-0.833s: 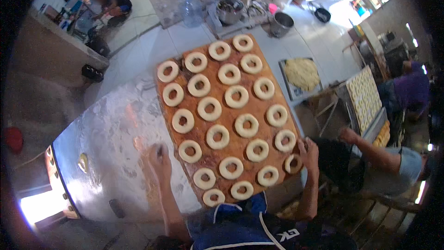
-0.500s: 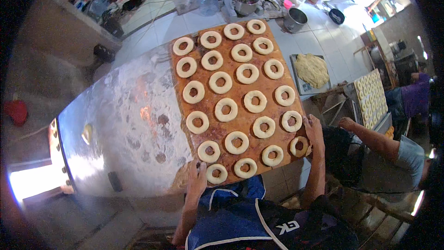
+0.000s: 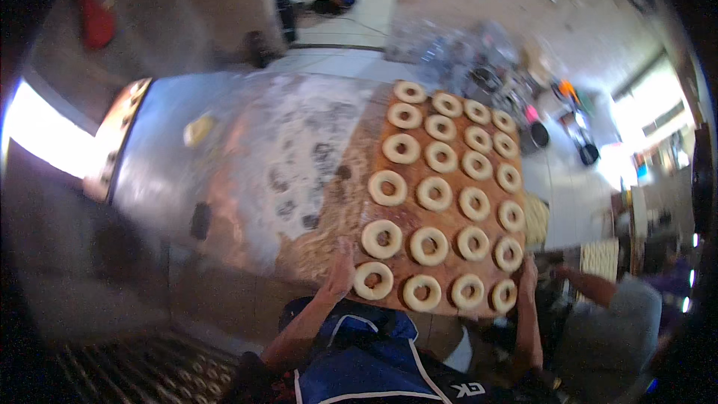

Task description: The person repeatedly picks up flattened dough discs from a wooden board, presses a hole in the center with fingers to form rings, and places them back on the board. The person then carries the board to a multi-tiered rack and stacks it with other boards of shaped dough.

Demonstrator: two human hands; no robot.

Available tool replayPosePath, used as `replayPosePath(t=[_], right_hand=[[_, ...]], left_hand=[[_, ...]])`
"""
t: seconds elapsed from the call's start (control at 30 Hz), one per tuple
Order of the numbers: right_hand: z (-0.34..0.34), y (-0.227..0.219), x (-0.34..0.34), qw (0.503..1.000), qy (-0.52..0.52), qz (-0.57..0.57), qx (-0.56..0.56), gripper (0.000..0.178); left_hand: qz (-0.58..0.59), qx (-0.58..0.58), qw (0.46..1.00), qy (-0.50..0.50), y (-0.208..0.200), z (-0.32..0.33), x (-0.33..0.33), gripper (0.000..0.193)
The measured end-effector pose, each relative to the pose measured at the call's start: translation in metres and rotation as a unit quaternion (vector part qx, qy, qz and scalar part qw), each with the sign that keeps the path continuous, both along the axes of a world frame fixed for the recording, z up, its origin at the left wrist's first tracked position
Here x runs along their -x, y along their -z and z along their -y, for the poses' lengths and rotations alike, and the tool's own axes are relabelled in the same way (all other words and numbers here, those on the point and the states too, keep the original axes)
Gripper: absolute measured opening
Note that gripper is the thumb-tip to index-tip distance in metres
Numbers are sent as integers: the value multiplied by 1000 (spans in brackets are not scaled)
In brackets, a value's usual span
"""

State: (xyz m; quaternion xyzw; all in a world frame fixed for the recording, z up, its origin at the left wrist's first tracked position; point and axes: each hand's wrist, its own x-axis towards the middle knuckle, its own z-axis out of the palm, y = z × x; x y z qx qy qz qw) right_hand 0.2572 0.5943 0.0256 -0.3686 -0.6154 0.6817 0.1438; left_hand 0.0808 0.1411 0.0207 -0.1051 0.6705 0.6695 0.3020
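Observation:
A brown wooden board [image 3: 411, 213] carries rows of pale raw dough rings [image 3: 416, 247]. My left hand [image 3: 342, 268] is closed on the board's near left edge. At the near right edge, my right hand [image 3: 529, 277] grips the board too, its fingers partly hidden. Beside the board's left side runs a metal table [image 3: 247, 127], dusted white, with a brown crumbly patch [image 3: 340, 213] against the board. The board's near right part reaches out past the table. Whether its far left part still rests on the table I cannot tell.
A small dough lump [image 3: 199, 130] lies on the table. Past the board's right side are a dough slab [image 3: 535, 221] and a co-worker's arm [image 3: 587, 284], near a tray of rings [image 3: 600, 260]. Pots [image 3: 535, 136] stand on the floor behind. A rack [image 3: 149, 366] holds rings at lower left.
The board has moved right relative to the table in both my hands, baring more of the brown crumbly patch. My view has swung left, and the rack at lower left has come into sight.

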Motion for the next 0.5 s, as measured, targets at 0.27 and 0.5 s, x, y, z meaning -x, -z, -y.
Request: replayPosePath(t=[0.27, 0.5], right_hand=[[124, -8, 139, 848, -288, 73, -438, 23], [328, -32, 198, 784, -447, -30, -429, 24]], left_hand=[[-213, -78, 970, -83, 20, 90, -55, 55], [-177, -330, 896, -238, -24, 242, -144, 63]])
